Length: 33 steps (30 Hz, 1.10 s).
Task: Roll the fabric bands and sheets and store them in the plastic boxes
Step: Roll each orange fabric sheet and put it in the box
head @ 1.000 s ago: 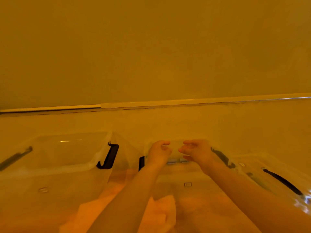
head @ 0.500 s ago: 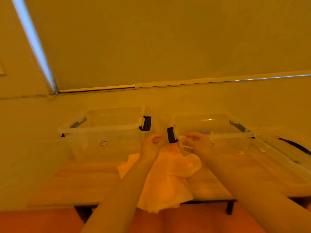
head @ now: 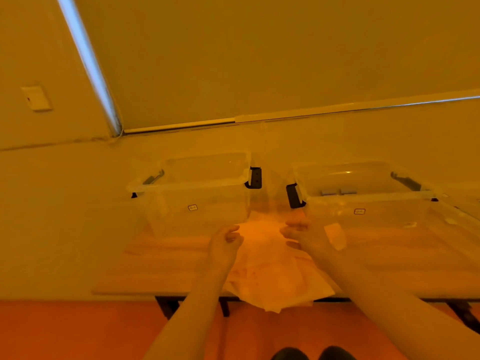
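While your 2 hands hover above the table (head: 161, 268), the pale fabric sheet (head: 270, 271) lies crumpled beneath and between them, its near edge hanging over the table's front edge; your left hand (head: 224, 245) sits over the sheet's left side with its fingers loosely curled, and whether they pinch any cloth you cannot tell from this blurred view; your right hand (head: 306, 236) sits over the sheet's far right part with fingers extended and slightly bent toward the left hand, a gap between the 2 hands; it seems to hold nothing, though contact with the cloth below is unclear. Beyond your hands stand 2 clear plastic boxes, both without lids; the left box (head: 197, 193) stands just behind your left hand, a black latch (head: 254, 178) on its right end; the right box (head: 363, 196) stands behind and to the right of your right hand, a black latch (head: 293, 196) on its left end; the sheet's far edge reaches into the gap between the 2 boxes. Inside the right box, low against the far wall, lie small grey items (head: 337, 192), too blurred to identify. A further clear plastic piece (head: 457, 211) lies at the far right. Your dark shoes (head: 311, 354) show at the bottom edge on the orange floor (head: 78, 331).
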Each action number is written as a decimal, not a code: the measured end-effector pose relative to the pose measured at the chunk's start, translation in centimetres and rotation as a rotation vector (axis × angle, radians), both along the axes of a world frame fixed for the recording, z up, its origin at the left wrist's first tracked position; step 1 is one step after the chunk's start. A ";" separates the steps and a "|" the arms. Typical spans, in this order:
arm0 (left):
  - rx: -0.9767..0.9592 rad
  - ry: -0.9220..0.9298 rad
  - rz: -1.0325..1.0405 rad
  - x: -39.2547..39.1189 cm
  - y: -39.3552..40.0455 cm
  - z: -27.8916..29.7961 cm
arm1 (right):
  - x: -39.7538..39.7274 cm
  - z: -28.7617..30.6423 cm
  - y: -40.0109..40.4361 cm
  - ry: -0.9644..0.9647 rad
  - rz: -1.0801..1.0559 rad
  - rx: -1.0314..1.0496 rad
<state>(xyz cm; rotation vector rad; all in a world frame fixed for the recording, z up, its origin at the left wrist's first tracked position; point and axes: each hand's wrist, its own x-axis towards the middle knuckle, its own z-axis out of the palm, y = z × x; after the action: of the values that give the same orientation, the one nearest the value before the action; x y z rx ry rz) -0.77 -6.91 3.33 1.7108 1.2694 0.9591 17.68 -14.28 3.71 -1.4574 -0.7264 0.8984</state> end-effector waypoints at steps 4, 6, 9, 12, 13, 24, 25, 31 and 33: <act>-0.015 -0.008 0.003 -0.4 1.2 -0.8 | -0.1 -1.4 1.3 -0.077 -0.018 -0.051; -0.021 -0.007 0.014 -0.7 2.1 -1.1 | 0.0 -2.0 2.2 -0.142 -0.046 -0.098; -0.045 0.023 0.030 -0.9 3.5 -1.4 | 0.2 -2.6 3.5 -0.232 -0.096 -0.162; -0.059 0.045 0.041 -0.8 4.8 -1.6 | 0.6 -3.2 4.8 -0.251 -0.113 -0.205; -0.068 0.037 0.041 -0.6 5.1 -1.7 | 0.7 -3.3 5.2 -0.234 -0.109 -0.216; -0.204 0.056 0.042 0.3 7.3 -2.7 | 1.8 -3.3 7.0 -0.053 -0.046 -0.329; -0.200 0.060 0.053 0.3 7.3 -2.8 | 1.7 -3.3 7.0 -0.062 -0.036 -0.334; -0.131 0.063 0.110 0.0 7.0 -2.8 | 0.7 -3.2 6.7 -0.169 -0.022 -0.252; -0.116 0.058 0.107 -0.1 6.8 -2.6 | 0.6 -2.9 6.4 -0.165 -0.033 -0.199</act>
<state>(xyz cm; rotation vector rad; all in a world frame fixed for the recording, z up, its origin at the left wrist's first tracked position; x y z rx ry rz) -0.83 -0.09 0.72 1.6044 1.4388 0.8853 18.30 -7.85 0.78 -1.7303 -0.7481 0.8511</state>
